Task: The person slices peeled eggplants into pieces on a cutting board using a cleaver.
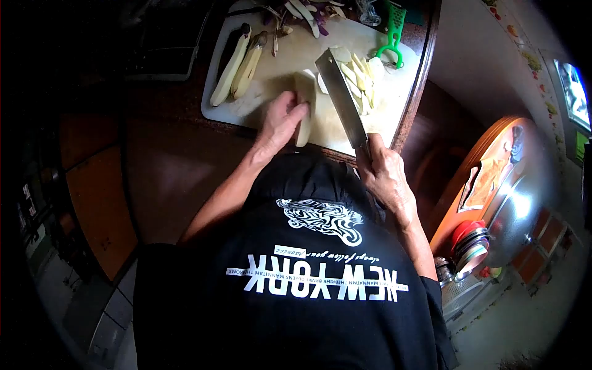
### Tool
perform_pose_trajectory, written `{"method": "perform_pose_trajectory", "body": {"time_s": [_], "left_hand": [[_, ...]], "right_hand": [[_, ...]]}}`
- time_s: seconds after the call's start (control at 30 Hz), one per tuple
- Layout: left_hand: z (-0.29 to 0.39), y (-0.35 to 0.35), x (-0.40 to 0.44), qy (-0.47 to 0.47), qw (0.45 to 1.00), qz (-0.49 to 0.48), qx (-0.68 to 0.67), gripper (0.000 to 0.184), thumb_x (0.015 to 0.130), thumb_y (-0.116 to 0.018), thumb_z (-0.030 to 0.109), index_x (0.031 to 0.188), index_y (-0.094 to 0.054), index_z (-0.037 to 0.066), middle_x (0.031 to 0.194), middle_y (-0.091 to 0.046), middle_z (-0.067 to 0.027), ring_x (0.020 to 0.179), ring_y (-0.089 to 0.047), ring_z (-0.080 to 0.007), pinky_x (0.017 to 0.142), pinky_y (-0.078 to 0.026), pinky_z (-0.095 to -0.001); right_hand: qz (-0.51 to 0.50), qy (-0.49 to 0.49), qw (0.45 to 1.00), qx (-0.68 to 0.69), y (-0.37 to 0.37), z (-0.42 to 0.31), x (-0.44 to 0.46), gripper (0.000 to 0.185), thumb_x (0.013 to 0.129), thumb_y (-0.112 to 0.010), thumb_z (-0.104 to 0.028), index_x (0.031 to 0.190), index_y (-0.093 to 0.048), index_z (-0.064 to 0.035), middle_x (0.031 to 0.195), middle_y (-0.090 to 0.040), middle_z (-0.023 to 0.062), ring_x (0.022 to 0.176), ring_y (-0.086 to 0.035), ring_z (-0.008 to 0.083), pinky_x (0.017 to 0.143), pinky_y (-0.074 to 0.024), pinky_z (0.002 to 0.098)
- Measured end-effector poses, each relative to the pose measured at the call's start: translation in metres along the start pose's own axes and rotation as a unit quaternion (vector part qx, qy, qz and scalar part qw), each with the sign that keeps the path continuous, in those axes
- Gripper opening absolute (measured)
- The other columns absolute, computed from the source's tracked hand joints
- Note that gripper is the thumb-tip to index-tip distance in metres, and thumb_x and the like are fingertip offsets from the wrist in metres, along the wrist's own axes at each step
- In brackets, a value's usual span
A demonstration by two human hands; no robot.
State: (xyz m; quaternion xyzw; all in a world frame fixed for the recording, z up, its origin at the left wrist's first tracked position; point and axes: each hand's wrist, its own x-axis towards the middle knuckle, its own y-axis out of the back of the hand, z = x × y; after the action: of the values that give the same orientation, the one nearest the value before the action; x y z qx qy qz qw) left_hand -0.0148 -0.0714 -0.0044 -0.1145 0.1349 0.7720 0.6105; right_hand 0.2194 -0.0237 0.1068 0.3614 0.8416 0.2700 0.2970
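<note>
My right hand (385, 171) grips the handle of a kitchen knife (341, 92) with a broad blade. The blade slants up and left across the white cutting board (391, 114). My left hand (282, 120) is slightly blurred, its fingers closed against a long piece of peeled eggplant (304, 131) left of the blade. Right of the blade lies a pile of pale eggplant strips (362, 80). Two whole peeled eggplants, one on the outside (230, 71) and one beside it (248, 69), rest at the board's left.
Purple peelings (308, 15) are heaped at the board's far edge. A green peeler (393, 37) lies at the far right. Off to the right are a round wooden table top (493, 139), a shiny metal lid (521, 197) and stacked bowls (472, 246).
</note>
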Motion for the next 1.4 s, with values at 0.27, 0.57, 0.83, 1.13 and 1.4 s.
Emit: {"method": "perform_pose_trajectory", "body": {"time_s": [0.27,0.57,0.83,1.13,1.4], "left_hand": [[0.002,0.016,-0.010,-0.006,0.980,-0.047,-0.195,0.027,0.097,-0.059,0.023,0.115,-0.060,0.002,0.104,-0.066,-0.0029,0.094,-0.059,-0.0089,0.088,-0.044,-0.0249],[0.005,-0.005,0.006,0.039,0.991,-0.072,-0.110,0.033,0.094,-0.060,0.020,0.118,-0.061,-0.002,0.098,-0.066,-0.0050,0.085,-0.058,-0.0119,0.080,-0.048,-0.0280],[0.012,-0.009,0.005,-0.010,0.999,-0.044,0.012,0.038,0.091,-0.061,0.022,0.118,-0.061,-0.004,0.106,-0.070,-0.0139,0.094,-0.063,-0.0201,0.085,-0.048,-0.0336],[-0.016,-0.013,0.013,0.018,0.997,-0.016,0.079,0.030,0.093,-0.055,0.020,0.109,-0.056,-0.006,0.085,-0.059,-0.0031,0.071,-0.054,-0.0090,0.064,-0.048,-0.0259],[0.020,-0.024,0.012,-0.019,0.965,0.034,0.260,0.039,0.083,-0.068,0.027,0.100,-0.054,-0.005,0.087,-0.064,-0.0228,0.081,-0.064,-0.0369,0.071,-0.050,-0.0444]], "right_hand": [[-0.022,0.015,0.997,-0.072,-0.016,0.016,-0.004,0.015,0.090,-0.058,-0.012,0.092,-0.046,-0.0031,0.072,-0.061,0.0244,0.068,-0.062,0.0450,0.061,-0.0500,0.0505],[-0.010,-0.008,1.000,-0.019,0.002,-0.008,-0.009,0.016,0.090,-0.059,-0.011,0.097,-0.046,-0.0026,0.074,-0.061,0.0260,0.071,-0.064,0.0451,0.062,-0.0501,0.0501],[-0.011,0.010,0.996,-0.086,-0.004,-0.009,-0.008,0.017,0.093,-0.057,-0.013,0.091,-0.045,-0.0017,0.066,-0.058,0.0271,0.066,-0.060,0.0478,0.057,-0.0457,0.0537],[-0.019,0.012,0.997,-0.069,-0.018,0.017,0.025,0.017,0.092,-0.056,-0.013,0.091,-0.044,-0.0016,0.070,-0.058,0.0297,0.072,-0.059,0.0497,0.064,-0.0457,0.0549],[0.007,0.036,0.997,-0.072,-0.016,0.019,0.017,0.017,0.091,-0.058,-0.012,0.090,-0.045,-0.0016,0.069,-0.058,0.0275,0.070,-0.059,0.0486,0.062,-0.0457,0.0534]]}}
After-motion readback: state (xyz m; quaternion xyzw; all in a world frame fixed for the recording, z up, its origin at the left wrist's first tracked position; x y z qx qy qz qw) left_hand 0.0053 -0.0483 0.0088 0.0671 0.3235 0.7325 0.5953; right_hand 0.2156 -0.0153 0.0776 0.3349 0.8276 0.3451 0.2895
